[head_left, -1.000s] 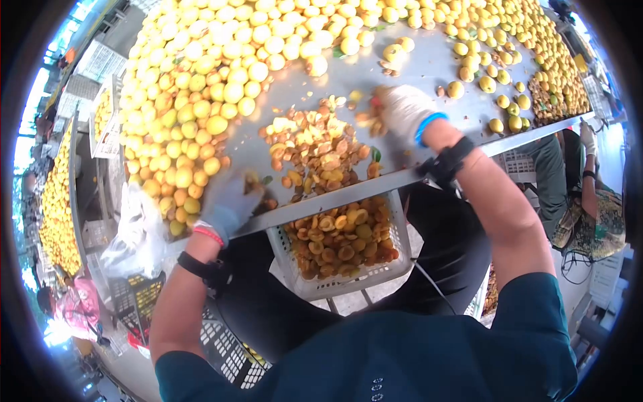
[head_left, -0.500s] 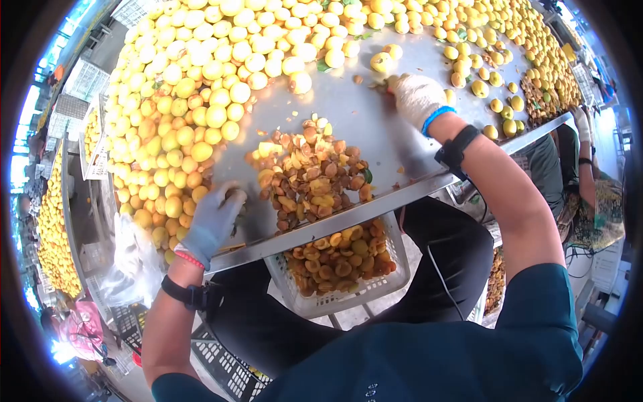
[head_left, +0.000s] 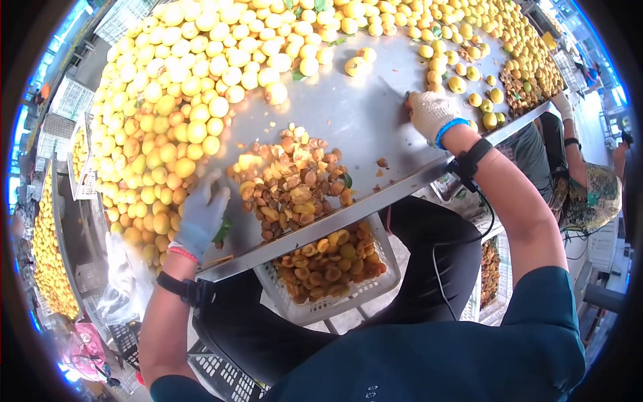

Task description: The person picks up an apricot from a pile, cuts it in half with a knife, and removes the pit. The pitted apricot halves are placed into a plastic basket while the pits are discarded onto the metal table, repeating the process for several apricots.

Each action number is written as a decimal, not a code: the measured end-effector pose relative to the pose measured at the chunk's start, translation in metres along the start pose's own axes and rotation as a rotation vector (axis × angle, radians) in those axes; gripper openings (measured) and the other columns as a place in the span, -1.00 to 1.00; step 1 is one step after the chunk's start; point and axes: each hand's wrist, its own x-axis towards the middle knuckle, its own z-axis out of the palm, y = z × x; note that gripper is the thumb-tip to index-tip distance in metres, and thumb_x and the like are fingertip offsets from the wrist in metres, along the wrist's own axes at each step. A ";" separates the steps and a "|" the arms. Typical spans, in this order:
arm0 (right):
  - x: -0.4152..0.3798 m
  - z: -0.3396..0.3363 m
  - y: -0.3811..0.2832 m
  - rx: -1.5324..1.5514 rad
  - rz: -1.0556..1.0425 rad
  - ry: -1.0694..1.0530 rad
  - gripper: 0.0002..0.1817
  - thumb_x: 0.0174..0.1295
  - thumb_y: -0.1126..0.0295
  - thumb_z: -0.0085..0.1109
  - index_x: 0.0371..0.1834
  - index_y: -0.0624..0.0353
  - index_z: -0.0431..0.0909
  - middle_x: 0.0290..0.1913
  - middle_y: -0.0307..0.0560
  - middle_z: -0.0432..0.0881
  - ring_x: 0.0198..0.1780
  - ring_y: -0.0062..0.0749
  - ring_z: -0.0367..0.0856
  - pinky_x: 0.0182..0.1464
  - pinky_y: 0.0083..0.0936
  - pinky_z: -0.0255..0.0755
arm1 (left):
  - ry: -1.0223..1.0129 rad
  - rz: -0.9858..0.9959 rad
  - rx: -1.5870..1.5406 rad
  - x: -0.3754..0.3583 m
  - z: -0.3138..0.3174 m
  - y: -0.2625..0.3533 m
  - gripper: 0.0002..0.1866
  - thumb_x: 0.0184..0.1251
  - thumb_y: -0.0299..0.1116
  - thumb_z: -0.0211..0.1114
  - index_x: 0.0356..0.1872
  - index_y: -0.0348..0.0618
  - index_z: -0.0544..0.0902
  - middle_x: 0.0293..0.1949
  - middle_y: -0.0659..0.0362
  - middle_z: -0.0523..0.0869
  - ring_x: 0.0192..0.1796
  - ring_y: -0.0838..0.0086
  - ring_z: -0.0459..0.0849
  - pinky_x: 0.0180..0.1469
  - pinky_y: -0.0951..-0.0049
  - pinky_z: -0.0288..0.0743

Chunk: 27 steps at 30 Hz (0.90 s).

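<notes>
My left hand [head_left: 202,209], in a grey-blue glove, is beside the heap of whole yellow apricots [head_left: 157,157]. Its thumb and fingers are apart, with nothing visible between them. A green leaf [head_left: 223,231] lies by its wrist side. My right hand [head_left: 432,112] wears a white knitted glove over the metal table. Its fingers are curled closed around something, and a small reddish-brown bit shows at the fingertips; I cannot tell what it is. Between the hands lies a pile of split apricot pieces [head_left: 295,191], with a single brown piece [head_left: 382,163] to its right.
Below the metal table's raised edge [head_left: 328,224], a white crate [head_left: 321,315] full of apricot halves stands between my knees. A plastic bag [head_left: 127,278] hangs at left. Whole apricots cover the table's far side. A co-worker's gloved hand [head_left: 562,106] is at the far right.
The view has shifted slightly. My right hand has moved right and closer to the table edge. My left hand's fingers have opened and reached toward the heap; the dark thing at its fingertips no longer shows.
</notes>
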 end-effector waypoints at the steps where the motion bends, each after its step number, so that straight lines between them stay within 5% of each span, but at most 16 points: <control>1: -0.005 -0.004 -0.005 0.075 -0.091 -0.044 -0.76 0.28 0.32 0.15 -0.05 0.08 0.68 -0.18 0.12 0.74 -0.12 0.02 0.75 -0.06 -0.17 0.59 | 0.005 0.019 0.015 0.000 0.000 0.002 -0.53 0.41 -0.26 0.27 0.25 -0.29 0.54 0.20 -0.13 0.64 0.29 0.05 0.58 0.33 0.23 0.43; 4: -0.032 -0.009 -0.016 0.541 -0.408 -0.109 -0.77 0.25 0.31 0.21 -0.06 0.09 0.66 -0.30 0.06 0.72 -0.25 -0.05 0.72 -0.13 -0.24 0.56 | 0.003 0.053 0.029 0.006 0.004 0.001 -0.52 0.39 -0.25 0.28 0.26 -0.27 0.54 0.22 -0.14 0.62 0.29 0.02 0.56 0.33 0.22 0.43; 6: -0.036 -0.026 -0.019 0.602 -0.235 -0.092 -0.73 0.24 0.26 0.18 -0.03 0.01 0.68 -0.22 0.08 0.74 -0.13 -0.01 0.73 -0.06 -0.21 0.56 | -0.017 0.066 0.052 0.002 0.002 -0.001 -0.49 0.38 -0.22 0.29 0.27 -0.26 0.52 0.23 -0.15 0.61 0.31 0.00 0.54 0.34 0.20 0.41; 8: -0.017 -0.010 0.003 0.501 -0.116 0.003 -0.73 0.26 0.22 0.19 -0.07 0.07 0.68 -0.23 0.13 0.73 -0.15 0.01 0.73 -0.07 -0.20 0.56 | -0.058 0.089 0.102 -0.001 -0.002 0.004 -0.46 0.37 -0.19 0.29 0.29 -0.26 0.50 0.25 -0.18 0.59 0.33 -0.03 0.51 0.36 0.17 0.40; 10: -0.017 -0.022 0.005 0.249 0.037 -0.152 -0.71 0.28 0.15 0.22 -0.11 0.11 0.69 -0.24 0.17 0.73 -0.14 0.07 0.73 -0.05 -0.15 0.56 | -0.048 0.109 0.251 0.001 -0.004 -0.006 -0.33 0.37 -0.11 0.31 0.39 -0.28 0.40 0.33 -0.20 0.52 0.39 -0.04 0.47 0.40 0.16 0.36; 15: -0.028 -0.047 -0.025 0.106 0.056 -0.219 -0.66 0.27 0.10 0.23 -0.04 0.08 0.68 -0.20 0.21 0.74 -0.07 0.10 0.73 -0.02 -0.13 0.59 | -0.067 0.092 0.378 0.009 0.009 0.013 -0.17 0.41 0.05 0.27 0.51 -0.28 0.23 0.43 -0.23 0.41 0.46 -0.03 0.40 0.45 0.19 0.31; 20: -0.052 -0.042 -0.058 0.276 -0.200 -0.245 -0.50 0.15 0.07 0.31 0.08 0.15 0.60 -0.17 0.21 0.74 -0.07 0.12 0.73 -0.01 -0.11 0.58 | -0.440 -0.068 0.420 -0.002 0.001 0.094 -0.08 0.35 0.12 0.30 0.55 -0.25 0.17 0.47 -0.27 0.31 0.46 -0.09 0.38 0.45 0.19 0.33; 24: -0.043 -0.041 -0.118 0.286 -0.289 -0.507 -0.52 0.14 0.09 0.31 -0.01 0.22 0.59 -0.14 0.21 0.73 -0.07 0.10 0.73 -0.04 -0.17 0.57 | -0.404 -0.025 0.274 -0.004 0.027 0.093 -0.02 0.28 0.06 0.40 0.55 -0.28 0.15 0.45 -0.34 0.30 0.44 -0.16 0.39 0.45 0.15 0.32; 26: -0.046 -0.042 -0.146 0.415 -0.384 -0.415 -0.50 0.22 0.01 0.25 -0.01 0.24 0.65 -0.16 0.32 0.72 -0.04 0.15 0.73 0.02 -0.10 0.57 | -0.359 0.052 0.167 -0.005 0.035 0.083 0.01 0.24 0.07 0.43 0.54 -0.31 0.15 0.45 -0.34 0.28 0.43 -0.15 0.40 0.44 0.13 0.32; 27: -0.045 -0.040 -0.149 0.669 -0.530 -0.369 -0.55 0.25 0.08 0.28 0.03 0.22 0.65 -0.23 0.24 0.74 -0.20 -0.03 0.78 -0.17 -0.20 0.62 | -0.333 0.103 0.115 -0.006 0.034 0.080 0.03 0.23 0.08 0.44 0.55 -0.31 0.13 0.46 -0.33 0.28 0.42 -0.14 0.41 0.43 0.12 0.35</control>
